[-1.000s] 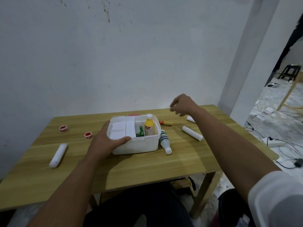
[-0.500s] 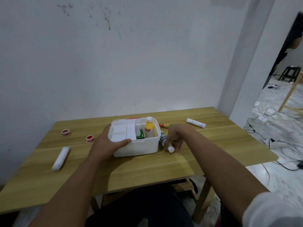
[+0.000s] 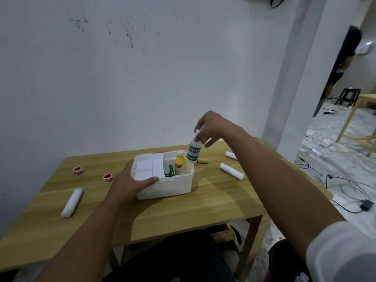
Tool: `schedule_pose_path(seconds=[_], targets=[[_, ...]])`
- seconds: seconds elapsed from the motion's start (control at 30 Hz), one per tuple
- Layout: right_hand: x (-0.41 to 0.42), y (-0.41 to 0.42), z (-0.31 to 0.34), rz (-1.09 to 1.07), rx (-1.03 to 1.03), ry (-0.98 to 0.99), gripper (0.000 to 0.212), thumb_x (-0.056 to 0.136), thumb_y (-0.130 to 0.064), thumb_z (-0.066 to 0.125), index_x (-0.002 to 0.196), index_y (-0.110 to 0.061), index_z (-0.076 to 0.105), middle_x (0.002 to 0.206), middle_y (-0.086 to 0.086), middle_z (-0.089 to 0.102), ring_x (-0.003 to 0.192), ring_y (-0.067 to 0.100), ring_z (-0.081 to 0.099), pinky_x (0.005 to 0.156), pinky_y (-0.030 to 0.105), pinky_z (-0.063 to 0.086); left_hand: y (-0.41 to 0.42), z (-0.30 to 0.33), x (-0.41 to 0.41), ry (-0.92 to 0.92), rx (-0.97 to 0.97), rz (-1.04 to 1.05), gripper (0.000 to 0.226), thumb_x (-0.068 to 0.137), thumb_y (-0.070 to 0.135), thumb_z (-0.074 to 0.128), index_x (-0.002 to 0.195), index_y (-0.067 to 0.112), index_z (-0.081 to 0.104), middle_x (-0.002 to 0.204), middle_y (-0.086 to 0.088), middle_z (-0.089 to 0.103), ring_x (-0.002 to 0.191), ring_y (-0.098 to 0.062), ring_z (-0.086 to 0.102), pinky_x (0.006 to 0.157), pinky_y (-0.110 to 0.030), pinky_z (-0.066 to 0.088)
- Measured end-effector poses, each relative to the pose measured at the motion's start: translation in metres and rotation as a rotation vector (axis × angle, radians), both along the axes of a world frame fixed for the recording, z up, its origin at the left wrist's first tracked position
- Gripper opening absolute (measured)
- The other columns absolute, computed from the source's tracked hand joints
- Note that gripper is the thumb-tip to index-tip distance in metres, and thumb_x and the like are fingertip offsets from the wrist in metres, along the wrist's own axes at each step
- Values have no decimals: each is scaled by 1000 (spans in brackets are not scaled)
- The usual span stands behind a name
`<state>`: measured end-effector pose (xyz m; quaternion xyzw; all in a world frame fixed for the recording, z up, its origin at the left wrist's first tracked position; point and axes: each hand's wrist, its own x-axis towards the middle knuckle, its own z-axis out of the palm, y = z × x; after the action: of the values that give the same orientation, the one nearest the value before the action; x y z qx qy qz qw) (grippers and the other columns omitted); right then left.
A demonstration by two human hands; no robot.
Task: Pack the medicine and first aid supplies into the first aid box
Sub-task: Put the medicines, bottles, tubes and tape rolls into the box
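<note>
Biggest risk: the white box [image 3: 164,185] shifts or tips if the bottle [image 3: 194,152] lands on its right rim instead of dropping inside. The bottle hangs over that right edge, tilted, base just above the rim, so it may catch the wall. The left hand [image 3: 130,183] grasps the box's front-left corner, thumb along the front rim, which should hold it steady. The right hand [image 3: 209,129] pinches only the bottle's cap end with its fingertips, a thin grip; the bottle could swing or slip and knock the yellow bottle [image 3: 180,164] standing upright in the right compartment beside a green packet [image 3: 169,171]. That slot looks tight. Left to pack, judging by the desk [image 3: 203,204]: three white rolls [image 3: 72,202] [image 3: 232,171] [image 3: 231,155], two red tape reels [image 3: 79,171] [image 3: 108,177], a small yellow tube [image 3: 202,160]. The desk is light wood against a stained white wall; cables trail on the floor at right, and a stool stands beyond the doorway.
</note>
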<state>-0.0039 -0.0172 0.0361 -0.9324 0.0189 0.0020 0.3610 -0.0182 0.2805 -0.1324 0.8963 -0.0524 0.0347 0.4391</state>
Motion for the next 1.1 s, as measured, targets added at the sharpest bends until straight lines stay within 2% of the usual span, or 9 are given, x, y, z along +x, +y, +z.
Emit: schedule_pose_path(seconds=[0.2,0.3,0.4,0.47,0.6,0.73,0.87,1.0,1.1], targets=[[2,33,-7,68,-40,-33,37,80,0,84,115,3,71,103,23,74,82,29,77,62,37,66,-1,-1,-1,-20,-22,-4,129,46,86,76,156,36,31,153,3,48,132,-26,50,90,-42,51],[5,44,-13,88,-77,-53,39,80,0,84,116,2,71,102,23,74,79,29,78,65,40,67,-2,-2,0,-30,-38,-2,114,60,71,83,155,35,33,153,3,49,132,-25,49,88,-40,49],[7,51,-16,101,-98,-60,36,80,1,84,114,2,72,99,23,75,76,28,78,64,40,66,-2,-3,1,-27,-36,6,120,55,77,81,156,36,31,153,4,48,133,-25,48,91,-42,49],[9,54,-19,105,-122,-66,34,81,0,84,113,2,72,99,22,75,75,27,78,63,39,66,-2,-5,2,-38,-27,15,114,60,71,83,155,36,31,154,5,47,133,-25,48,90,-41,49],[17,58,-41,100,-279,-36,30,81,0,82,109,1,72,96,21,75,69,27,78,63,42,66,-2,-7,4,-41,-20,25,113,63,68,83,156,36,30,155,5,46,134,-25,48,89,-40,48],[20,56,-74,119,-427,35,39,79,-4,85,115,-1,71,100,19,75,70,26,77,68,43,66,0,-8,5,-26,-16,31,117,61,70,83,158,36,27,155,4,45,135,-27,47,92,-43,49],[21,50,-74,173,-434,51,42,74,-6,89,114,-4,76,109,10,75,80,25,76,76,41,66,-3,-7,2,-44,-35,31,113,63,67,85,156,37,29,155,4,46,135,-26,47,93,-43,49],[22,42,-59,200,-341,157,48,74,-12,91,118,-6,73,100,10,75,82,20,75,76,40,66,-2,-8,2,-51,-52,32,112,63,66,85,156,37,30,154,5,47,134,-24,47,92,-41,49],[34,22,-43,133,-161,113,29,83,-15,84,108,-5,75,94,10,76,86,23,75,71,36,65,-1,-9,2,-44,-67,30,117,58,71,84,156,38,30,153,8,48,132,-21,48,93,-40,50]])
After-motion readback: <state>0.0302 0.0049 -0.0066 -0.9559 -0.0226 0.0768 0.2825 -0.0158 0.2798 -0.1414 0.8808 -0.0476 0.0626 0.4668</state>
